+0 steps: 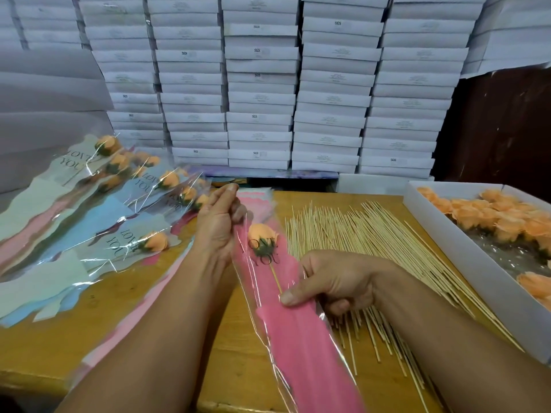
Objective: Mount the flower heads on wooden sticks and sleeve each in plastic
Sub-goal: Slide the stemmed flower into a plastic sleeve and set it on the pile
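Head view, the only one. Left hand (219, 222) holds the upper edge of a long pink-backed clear plastic sleeve (295, 323), fingers curled and pinching the film near its mouth. Right hand (331, 281) grips the sleeve approx midway down, thumb pressed on the front over the thin wooden stick (276, 280); whether it pinches the stick itself through the film I can't tell. The peach fabric flower head w/ green calyx (263, 236) sits inside the sleeve, on top of the stick, right over the printed "LOVE YOU" lettering. So this one is mounted & sleeved or nearly so; looks like final seating of the bloom.

Left on the yellow wooden table (89, 332): fanned pile of finished sleeved flowers (119, 204) in blue, grey & pink. Right of the hands: loose heap of bare wooden skewers (372, 242). Far right: shallow white cardboard tray (465, 257) w/ unmounted peach flower heads (492, 219). Behind: wall of stacked white flat boxes (262, 84).

Risks, as I judge them: film is slick, so the stick could slide down or twist if the right thumb eases off; pulling hard at the mouth could tear or crease the film; a push on the stick could pop the head off; a trailing sleeve end or forearm could scatter skewers.
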